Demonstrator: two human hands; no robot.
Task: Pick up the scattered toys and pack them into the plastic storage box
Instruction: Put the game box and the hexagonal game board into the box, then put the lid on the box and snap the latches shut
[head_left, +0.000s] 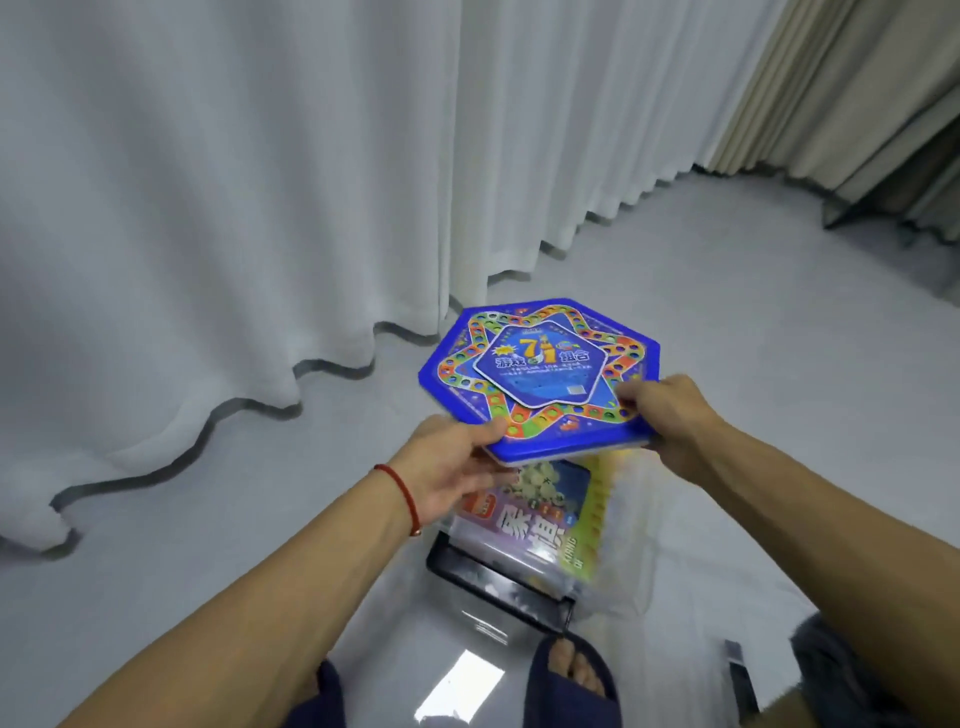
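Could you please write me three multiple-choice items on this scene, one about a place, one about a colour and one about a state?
1. Where is the hexagonal game board?
A. flat on the floor
B. held in the air above the clear storage box
C. hanging from the curtain

2. What colour is the board's rim?
A. blue
B. red
C. green

3. How is the board held?
A. by the left hand only
B. by neither hand
C. by both hands, one at each side

Answers:
1. B, as the board hangs over the box, which already holds a printed game box.
2. A, as its edge is blue all round.
3. C, as the left hand grips the near left edge and the right hand the right edge.
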